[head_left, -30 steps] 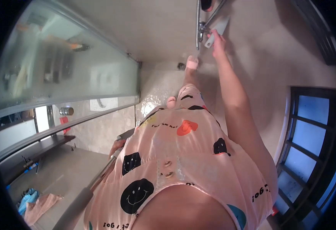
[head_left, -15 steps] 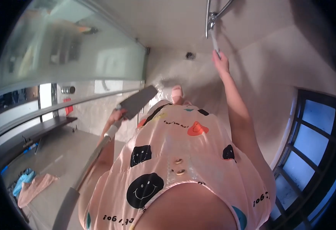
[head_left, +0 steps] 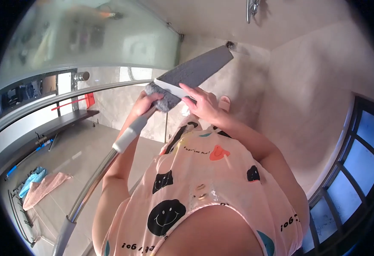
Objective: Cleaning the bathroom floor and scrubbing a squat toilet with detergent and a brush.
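Observation:
A flat mop [head_left: 202,66] is lifted in front of me, its long grey pad slanting up to the right. My left hand [head_left: 146,102] is closed round the mop at the lower end of its head, by the fuzzy grey fold. From there the metal pole [head_left: 95,179] with its white collar runs down past my left forearm. My right hand [head_left: 202,104] is at the white strip along the head, its fingers on either side of that strip; its palm side is hidden. Below both hands is my pink printed dress [head_left: 208,170].
A frosted glass panel [head_left: 97,47] and a metal rail [head_left: 105,85] lie to the left. A dark shelf [head_left: 63,123], a red tool [head_left: 89,100] and hanging blue [head_left: 34,181] and pink cloths [head_left: 46,190] are beyond. A floor drain [head_left: 231,45], metal wall fitting [head_left: 252,9] and barred window [head_left: 345,170] are ahead and right.
My right hand has let go of the grey-white handle by the wall fitting and come in to the mop head. My left hand has raised the mop, whose pad now shows more broadly.

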The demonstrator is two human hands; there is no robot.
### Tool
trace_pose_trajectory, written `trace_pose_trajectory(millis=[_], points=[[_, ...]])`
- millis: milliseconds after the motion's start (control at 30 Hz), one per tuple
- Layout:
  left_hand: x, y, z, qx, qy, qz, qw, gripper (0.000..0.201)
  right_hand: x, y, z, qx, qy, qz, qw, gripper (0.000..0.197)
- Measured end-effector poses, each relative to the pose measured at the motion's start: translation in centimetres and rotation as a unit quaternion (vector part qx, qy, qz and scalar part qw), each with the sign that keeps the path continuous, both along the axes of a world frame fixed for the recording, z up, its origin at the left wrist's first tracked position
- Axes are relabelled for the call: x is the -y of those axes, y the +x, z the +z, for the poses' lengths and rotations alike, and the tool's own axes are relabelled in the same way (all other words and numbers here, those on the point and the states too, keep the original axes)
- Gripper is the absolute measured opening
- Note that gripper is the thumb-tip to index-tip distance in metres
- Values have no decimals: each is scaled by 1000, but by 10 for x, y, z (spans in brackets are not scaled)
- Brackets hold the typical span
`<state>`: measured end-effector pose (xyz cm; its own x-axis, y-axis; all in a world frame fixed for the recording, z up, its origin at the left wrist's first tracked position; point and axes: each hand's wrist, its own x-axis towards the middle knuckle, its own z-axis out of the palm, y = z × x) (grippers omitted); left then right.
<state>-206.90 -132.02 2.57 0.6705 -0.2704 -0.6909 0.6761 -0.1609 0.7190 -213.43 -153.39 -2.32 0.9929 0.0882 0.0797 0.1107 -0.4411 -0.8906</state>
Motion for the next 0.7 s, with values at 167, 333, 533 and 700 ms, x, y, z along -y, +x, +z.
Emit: trace_pose_trajectory(millis=[167,333,533,700], points=[[-34,-23,56,27,-2,16,999,38,-8,-10,-3,78,-30,-64,994,42],[-89,-43,104,34,-27,99,994,49,71,20,-129,-125,-244,-218,937,44],[-151,-53,103,24,-62,33,997,47,71,16,-164,-213,-153,-324,909,45],[-186,-53,85,-8,-71,53,996,48,-115,-25,-30,-19,23,6,1000,42]])
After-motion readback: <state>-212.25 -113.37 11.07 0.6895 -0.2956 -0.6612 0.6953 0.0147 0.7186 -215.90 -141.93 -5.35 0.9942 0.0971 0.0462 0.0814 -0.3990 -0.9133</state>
